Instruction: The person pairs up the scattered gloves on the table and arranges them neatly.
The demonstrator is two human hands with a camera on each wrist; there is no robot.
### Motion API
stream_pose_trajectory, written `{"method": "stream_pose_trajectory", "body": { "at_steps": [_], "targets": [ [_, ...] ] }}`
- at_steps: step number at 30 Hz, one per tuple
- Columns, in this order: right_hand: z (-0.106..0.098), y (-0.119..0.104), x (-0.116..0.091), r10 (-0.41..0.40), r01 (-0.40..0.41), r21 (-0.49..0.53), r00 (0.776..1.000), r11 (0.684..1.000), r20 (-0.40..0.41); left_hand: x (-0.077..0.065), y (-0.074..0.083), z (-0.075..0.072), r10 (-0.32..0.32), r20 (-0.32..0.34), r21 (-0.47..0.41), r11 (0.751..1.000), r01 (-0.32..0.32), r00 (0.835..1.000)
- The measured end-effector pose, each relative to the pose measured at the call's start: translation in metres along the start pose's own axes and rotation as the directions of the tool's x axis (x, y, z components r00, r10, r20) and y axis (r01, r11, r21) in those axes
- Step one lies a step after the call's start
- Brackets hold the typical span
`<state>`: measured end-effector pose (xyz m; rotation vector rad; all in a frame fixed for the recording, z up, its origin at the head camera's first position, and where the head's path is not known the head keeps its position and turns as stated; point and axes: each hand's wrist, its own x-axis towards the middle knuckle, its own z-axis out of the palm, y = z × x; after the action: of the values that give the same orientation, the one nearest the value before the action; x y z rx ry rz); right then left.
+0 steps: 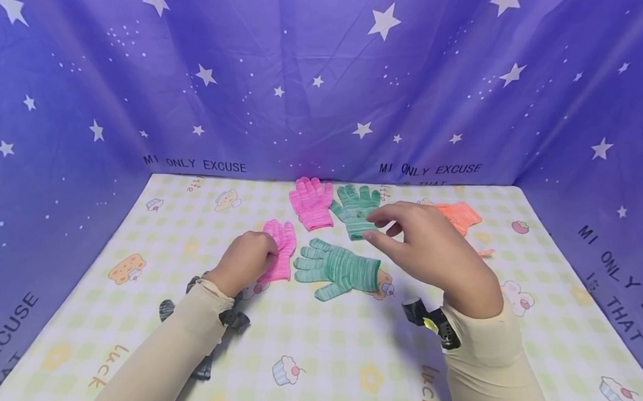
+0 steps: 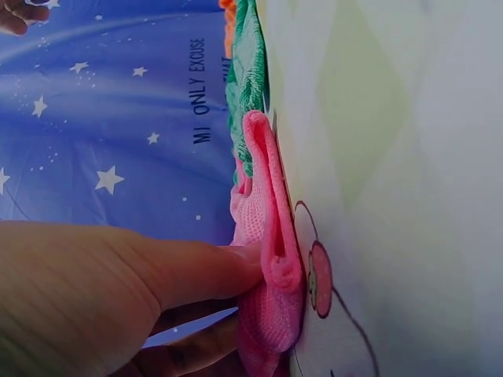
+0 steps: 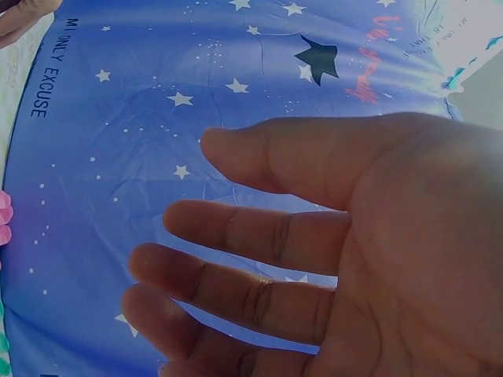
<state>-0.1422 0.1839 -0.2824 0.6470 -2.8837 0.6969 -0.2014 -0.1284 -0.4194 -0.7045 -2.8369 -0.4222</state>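
My left hand (image 1: pixel 244 258) pinches the near pink glove (image 1: pixel 282 257) by its side; in the left wrist view the thumb presses on the pink knit cloth (image 2: pixel 259 228) close to its cuff opening. Raised over the table, my right hand (image 1: pixel 428 243) holds nothing, its fingers and thumb (image 3: pixel 275 157) spread apart. It overlaps the edge of the far green glove (image 1: pixel 357 209) in the head view. A second green glove (image 1: pixel 344 270) lies flat between the hands, fingers toward the left. The far pink glove (image 1: pixel 312 205) lies beside the far green one.
An orange glove (image 1: pixel 459 216) lies at the back right, partly hidden by my right hand. Under my left forearm a dark grey striped item (image 1: pixel 203 369) shows only in part. A checked cloth (image 1: pixel 331 371) covers the table, and a blue star-print curtain (image 1: pixel 306 111) stands around it.
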Motion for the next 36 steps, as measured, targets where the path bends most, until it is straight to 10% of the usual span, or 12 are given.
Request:
{"method": "stream_pose_trajectory", "body": {
  "at_steps": [21,36],
  "targets": [
    [-0.008,0.001,-0.002,0.015,-0.015,0.006,1.0,1.0,-0.018,-0.002,0.001,-0.022,0.056,-0.13,-0.001,0.998,-0.056,0.99],
    [0.008,0.023,0.004,-0.057,0.053,-0.057,0.996,0.997,-0.064,-0.015,0.016,-0.049,0.17,-0.104,0.016,0.985,-0.169,0.98]
  ]
}}
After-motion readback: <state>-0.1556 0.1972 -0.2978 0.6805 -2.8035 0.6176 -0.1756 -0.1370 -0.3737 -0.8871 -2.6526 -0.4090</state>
